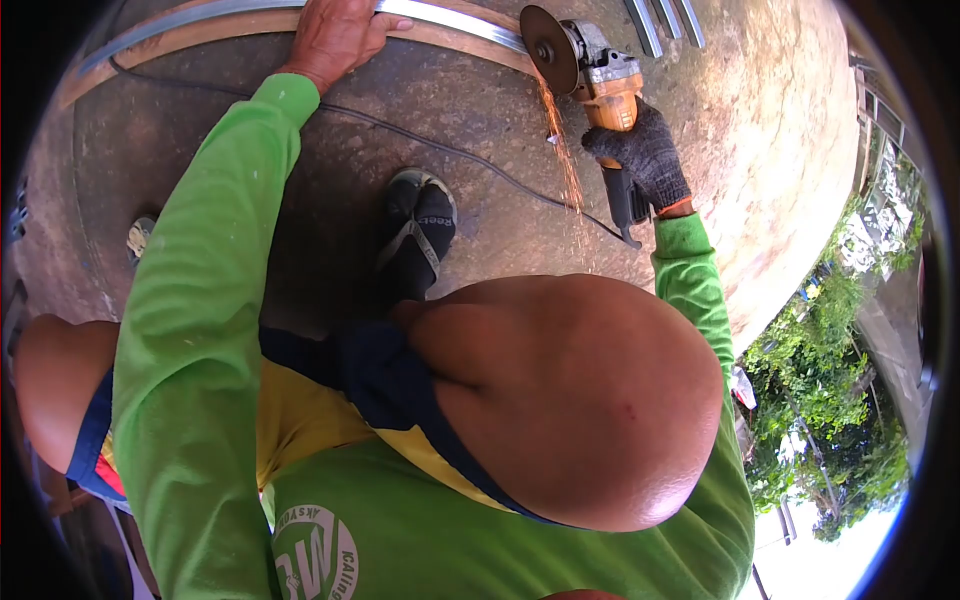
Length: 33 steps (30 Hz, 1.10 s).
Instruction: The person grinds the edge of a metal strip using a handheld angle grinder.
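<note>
My right hand (650, 150), in a dark grey knit glove, is closed around the body of an orange and black angle grinder (610, 90). The large cutting disc (550, 50) meets the right end of a long silvery metal channel (450, 20), and orange sparks (562, 150) stream from the contact towards my feet. Bare and ungloved, my left hand (340, 40) grips the channel farther left, pressing it down along a wooden board (230, 27). The undersides of the left fingers are hidden.
A dark power cord (430, 143) runs across the stained concrete floor (330, 150) to the grinder's rear. My foot in a flip-flop (415, 225) stands below the channel, near the sparks. Several cut metal pieces (665, 20) lie at the upper right. Green plants (830, 380) grow beyond the floor's edge.
</note>
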Each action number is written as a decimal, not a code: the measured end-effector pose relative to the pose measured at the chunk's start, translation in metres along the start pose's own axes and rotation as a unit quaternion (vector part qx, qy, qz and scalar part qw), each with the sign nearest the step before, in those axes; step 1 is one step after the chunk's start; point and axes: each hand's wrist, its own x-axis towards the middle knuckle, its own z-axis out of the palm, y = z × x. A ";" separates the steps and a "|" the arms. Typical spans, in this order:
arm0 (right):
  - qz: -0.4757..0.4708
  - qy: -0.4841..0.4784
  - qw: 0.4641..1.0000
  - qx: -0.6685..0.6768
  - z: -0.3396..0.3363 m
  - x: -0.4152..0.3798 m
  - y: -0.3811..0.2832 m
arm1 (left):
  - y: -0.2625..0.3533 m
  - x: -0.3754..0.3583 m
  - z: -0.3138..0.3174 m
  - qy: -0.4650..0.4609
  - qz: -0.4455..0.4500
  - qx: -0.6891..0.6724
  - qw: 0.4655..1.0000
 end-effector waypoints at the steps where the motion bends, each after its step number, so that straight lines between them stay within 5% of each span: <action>1: 0.006 -0.001 1.000 -0.007 0.000 0.001 -0.001 | -0.001 0.000 0.000 -0.001 0.001 -0.002 1.000; 33: -0.012 0.021 0.998 -0.049 0.001 -0.004 -0.008 | -0.001 0.000 -0.001 -0.013 -0.012 0.005 1.000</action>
